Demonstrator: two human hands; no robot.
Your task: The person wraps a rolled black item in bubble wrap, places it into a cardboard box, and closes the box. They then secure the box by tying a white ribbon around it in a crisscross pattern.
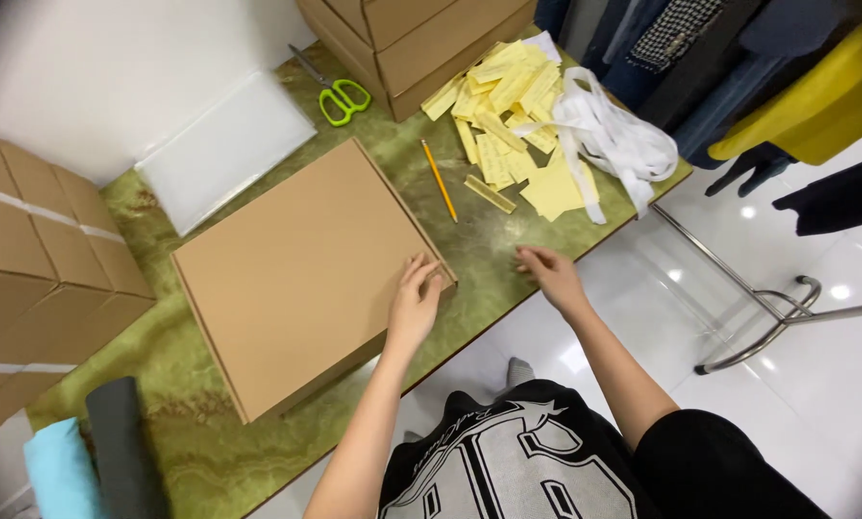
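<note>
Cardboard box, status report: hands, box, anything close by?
Left hand flat on closed cardboard box, near its corner. Right hand open on green table, empty. Pencil lies just beyond.

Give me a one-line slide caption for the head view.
Left hand rests on a flat cardboard box on a green table; right hand nearby, open.

Both bare forearms reach toward twelve o'clock, the left hand flat with fingers spread, the right hand open, palm down.
</note>
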